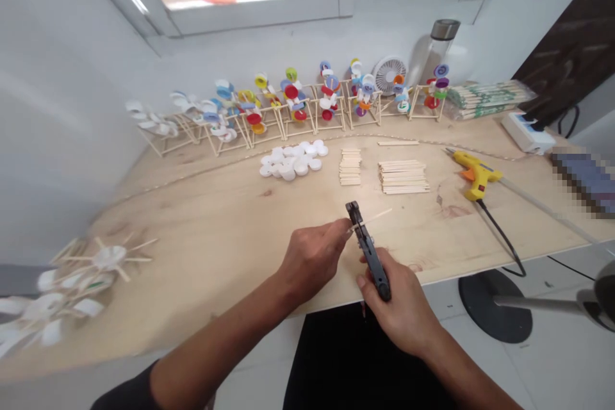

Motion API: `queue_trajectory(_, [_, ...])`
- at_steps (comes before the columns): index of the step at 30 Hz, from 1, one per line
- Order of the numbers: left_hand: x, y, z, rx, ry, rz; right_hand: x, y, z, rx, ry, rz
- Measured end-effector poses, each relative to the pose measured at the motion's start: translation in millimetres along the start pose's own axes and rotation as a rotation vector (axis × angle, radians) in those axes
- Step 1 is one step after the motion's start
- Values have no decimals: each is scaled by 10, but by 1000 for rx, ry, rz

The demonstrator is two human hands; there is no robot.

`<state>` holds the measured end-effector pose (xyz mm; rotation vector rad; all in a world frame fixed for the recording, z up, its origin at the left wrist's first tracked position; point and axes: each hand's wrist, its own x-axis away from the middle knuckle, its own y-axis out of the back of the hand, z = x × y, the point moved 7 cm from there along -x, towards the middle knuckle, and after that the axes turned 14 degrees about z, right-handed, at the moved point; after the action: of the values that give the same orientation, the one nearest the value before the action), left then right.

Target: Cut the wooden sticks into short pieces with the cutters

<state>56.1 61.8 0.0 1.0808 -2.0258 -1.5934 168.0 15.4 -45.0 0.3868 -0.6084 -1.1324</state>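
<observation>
My left hand (317, 256) is closed on one end of a thin wooden stick (379, 215), whose other end points to the right. In my right hand (398, 301) are black pliers (369, 253), held by the handles with the jaws pointing away from me. The stick crosses the pliers just below the head; I cannot tell whether the jaws press on it. Beyond my hands lie a pile of short sticks (350, 168), a pile of longer sticks (403, 177) and a heap of white bottle caps (293, 161).
Several stick stands with colourful bottle-cap wheels (291, 99) line the wall. A yellow glue gun (475, 173) lies at right, near a white power strip (527, 133). Behind are a small fan (390, 75), a bottle (438, 51) and bagged sticks (490, 98). White spoked wheels (109, 258) sit at left.
</observation>
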Motion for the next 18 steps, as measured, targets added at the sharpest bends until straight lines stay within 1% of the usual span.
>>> queue_trajectory(8, [-11, 6, 13, 410, 117, 183, 60, -26, -8, 13, 24, -19])
queue_trajectory(12, [-15, 6, 33, 632, 150, 255, 81, -31, 14, 40, 42, -38])
queue_trajectory(18, [-25, -83, 108, 934, 185, 337, 67, -47, 28, 91, 35, -39])
